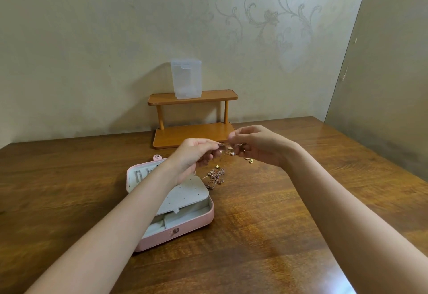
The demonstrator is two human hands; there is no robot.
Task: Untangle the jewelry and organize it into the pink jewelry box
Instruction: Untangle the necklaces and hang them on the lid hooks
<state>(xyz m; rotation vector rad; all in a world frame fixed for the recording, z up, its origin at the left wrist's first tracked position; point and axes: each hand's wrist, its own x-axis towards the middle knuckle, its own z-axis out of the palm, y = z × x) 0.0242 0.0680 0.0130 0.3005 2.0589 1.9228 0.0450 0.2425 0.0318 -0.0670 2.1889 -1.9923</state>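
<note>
The pink jewelry box (196, 223) lies open on the wooden table, its grey perforated flap raised over the compartments; my left forearm crosses it. A tangled heap of rose-gold chains (215, 176) lies just right of the box. Above it, my left hand (195, 154) and my right hand (257, 144) are raised close together, each pinching an end of a thin chain (228, 149) stretched between them, with small charms and a pearl hanging from it. Small gold pieces (249, 160) lie on the table under my right hand.
A two-tier wooden shelf (193, 117) stands against the wall behind my hands, with a clear plastic box (186, 78) on its top tier. A wall corner closes in on the right side of the table (278, 224).
</note>
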